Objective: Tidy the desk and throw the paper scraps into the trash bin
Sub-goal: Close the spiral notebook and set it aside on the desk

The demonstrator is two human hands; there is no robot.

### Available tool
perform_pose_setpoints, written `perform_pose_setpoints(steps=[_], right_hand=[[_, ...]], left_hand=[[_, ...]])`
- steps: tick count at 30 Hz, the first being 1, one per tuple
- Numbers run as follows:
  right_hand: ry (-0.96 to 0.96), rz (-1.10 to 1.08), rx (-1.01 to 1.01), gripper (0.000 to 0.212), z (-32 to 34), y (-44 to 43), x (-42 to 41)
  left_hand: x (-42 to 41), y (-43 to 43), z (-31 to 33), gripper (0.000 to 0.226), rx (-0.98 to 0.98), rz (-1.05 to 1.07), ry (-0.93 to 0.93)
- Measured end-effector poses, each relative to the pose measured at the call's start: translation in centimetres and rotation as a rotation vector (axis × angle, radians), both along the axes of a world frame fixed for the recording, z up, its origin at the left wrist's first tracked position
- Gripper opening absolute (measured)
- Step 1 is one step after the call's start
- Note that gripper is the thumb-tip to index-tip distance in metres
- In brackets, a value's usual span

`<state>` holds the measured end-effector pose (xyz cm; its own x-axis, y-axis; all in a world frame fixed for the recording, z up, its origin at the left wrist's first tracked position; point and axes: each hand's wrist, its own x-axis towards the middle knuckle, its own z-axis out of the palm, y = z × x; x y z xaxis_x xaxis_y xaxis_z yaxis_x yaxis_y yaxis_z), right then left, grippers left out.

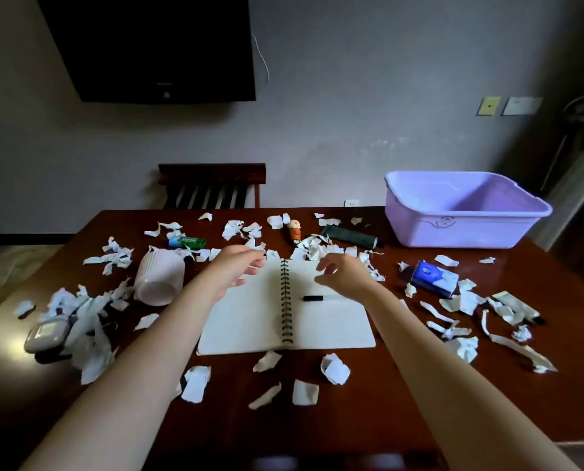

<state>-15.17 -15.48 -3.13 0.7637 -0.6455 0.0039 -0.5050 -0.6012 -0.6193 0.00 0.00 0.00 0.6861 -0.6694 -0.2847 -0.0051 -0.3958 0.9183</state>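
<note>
Landmark: open white spiral-bound notebook (249,317), lying flat at the middle of the dark red-brown wooden counter (420,402).
Task's thing: torn white paper scraps (335,368), scattered on every side of the notebook, none on its pages.
Handling, judged: very light, limp and crumpled. They should bunch easily, while single flat pieces may slide on the glossy top. Best gathered by raking a heap together and pinching it from above.
Left hand (236,266): over the notebook's far left corner, fingers extended and relaxed, holding nothing.
Right hand (341,275): over the notebook's far right page, fingers loosely curved downward, holding nothing.
Bin, judged: one lilac rectangular plastic tub (467,229), beyond and right of the notebook.
Scrap count: too many for an exact figure, several dozen. There is one dense heap left of the notebook, one pile just beyond it, a loose spread to its right and about five pieces on its near side.
Other counts: one black pen (312,298) on the notebook's right page. One white ribbed cup (159,278) lies on its side just left. One green gum pack (187,242), one small figurine (294,231) and one dark tube (352,235) lie beyond. One blue tissue pack (435,278) is to the right, and one grey device (47,334) is far left.
</note>
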Motion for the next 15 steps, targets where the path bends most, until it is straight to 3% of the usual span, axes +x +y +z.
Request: perform_pose_setpoints(steps=[5,7,9,11,13,15], right_hand=[[0.235,0.003,-0.243,0.042,-2.4,2.1,-1.7],[0.313,-0.011,-0.334,0.044,-3.0,2.5,-2.0],[0.328,-0.044,-0.357,0.039,-3.4,2.9,-2.2],[0.301,-0.086,-0.349,0.029,-3.8,3.0,-2.3],[0.252,-0.111,-0.344,0.024,-4.2,3.2,-2.3],[0.200,-0.131,-0.333,0.022,-4.8,3.3,-2.3]], left_hand=[[-0.4,2.8,-2.5,0.021,0.002,0.101,-0.197],[-0.2,3.8,-3.2,0.013,0.086,0.090,-0.258],[0.2,4.6,-3.6,0.021,0.187,0.123,-0.276],[0.5,5.1,-3.8,0.026,0.259,0.130,-0.212],[1.1,5.3,-4.2,0.055,0.276,0.183,-0.087],[1.3,5.3,-4.2,0.065,0.248,0.242,0.011]])
